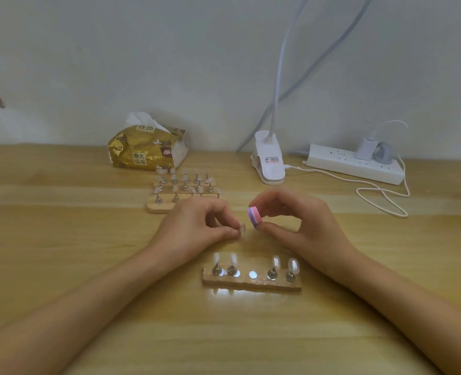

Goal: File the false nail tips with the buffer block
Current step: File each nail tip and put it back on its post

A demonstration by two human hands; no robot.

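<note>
The person has both forearms laid on the wooden table [75, 239], and the hands meet over its middle. The left hand [197, 226] has thumb and forefinger closed on a clear nail tip [242, 229], which pokes out to the right of the fingertips and looks blurred. The right hand [291, 223] grips the buffer block [253, 216] with the thumb below and the fingers above. The small pink-and-purple striped block juts leftward out of that pinch, toward the left hand. Block and tip sit just beside each other, the block a touch higher; whether they touch I cannot tell. Toward the table's front edge, below the hands, lies a wooden strip holder [251, 286]. It carries four mounted tips [292, 266] on metal stands, two at each end, with a bare shiny disc [253, 274] between them. Beyond the left hand a larger wooden rack [159, 208] bears rows of more tips. Along the back edge by the wall stand a gold tissue pack [148, 147] and a white clip lamp [268, 161]. Toward the back right corner is a white power strip [354, 165], and a thin white cable [381, 197] loops over the table in front of it.
</note>
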